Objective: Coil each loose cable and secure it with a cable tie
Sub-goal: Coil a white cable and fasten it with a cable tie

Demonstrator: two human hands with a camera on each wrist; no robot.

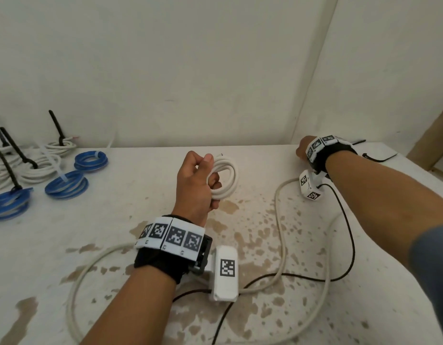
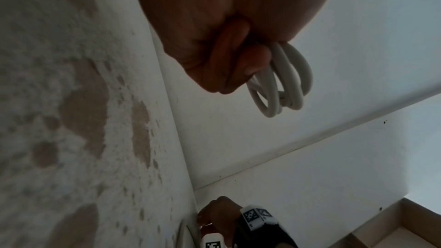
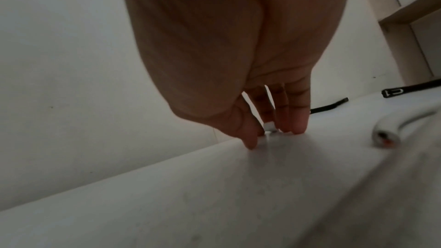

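Worn white table, brown patches showing through. Left forearm reaches up the middle, wrist raised off the surface, left hand fisted around a white cable coil held above table centre; fingers pass through the loops, thumb on top. A loose white cable trails over the table on the right. Right arm is stretched far out to the back right edge, right hand pointing down, fingertips touching the table around a small pale piece; can't tell if it's pinched. Finished white and blue coils sit far left, tied. Black cable tie just beyond the right hand.
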